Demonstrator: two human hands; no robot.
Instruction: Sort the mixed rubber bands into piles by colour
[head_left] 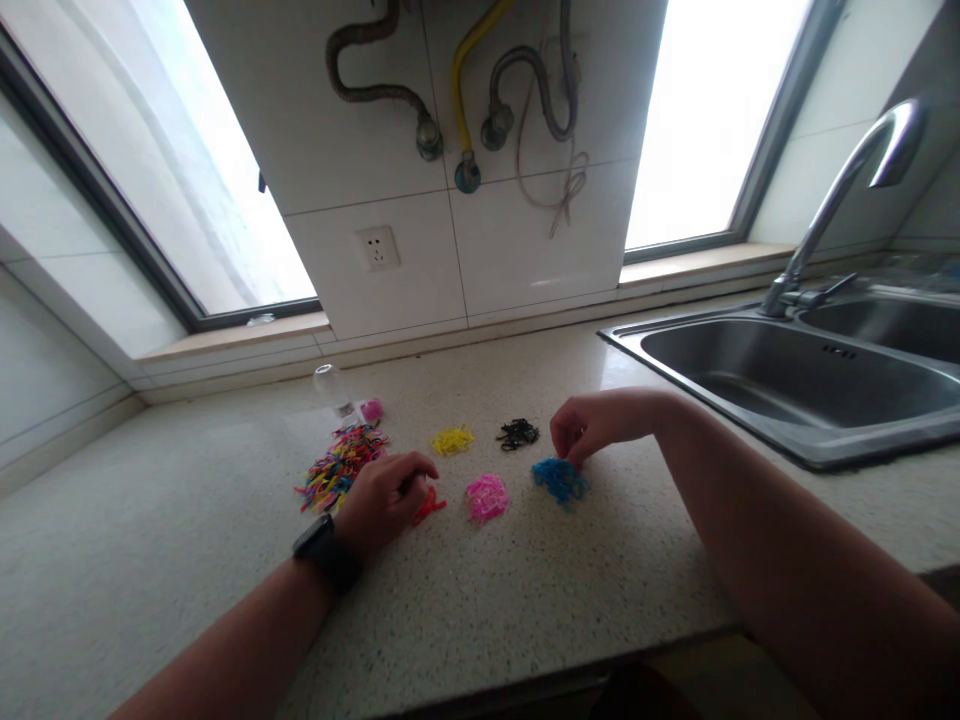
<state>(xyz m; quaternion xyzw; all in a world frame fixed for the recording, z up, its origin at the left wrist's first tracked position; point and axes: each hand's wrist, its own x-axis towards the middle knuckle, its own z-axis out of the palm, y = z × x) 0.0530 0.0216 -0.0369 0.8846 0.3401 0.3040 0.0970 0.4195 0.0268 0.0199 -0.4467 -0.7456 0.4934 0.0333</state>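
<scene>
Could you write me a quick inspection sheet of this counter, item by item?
Surface: speckled countertop.
Work things: mixed-colour band pile; sorted yellow pile, black pile, pink pile, blue pile, red pile.
Clutter: clear bottle.
Hands: left hand by the red pile; right hand pinching above the blue pile.
Cables: hoses on the wall.
Surroundings: sink, tap, socket, windows.

A home kitchen is shown by the steel sink [795, 385] with its tap [840, 190], the speckled bench [525, 600] and tiled wall [420, 200]
</scene>
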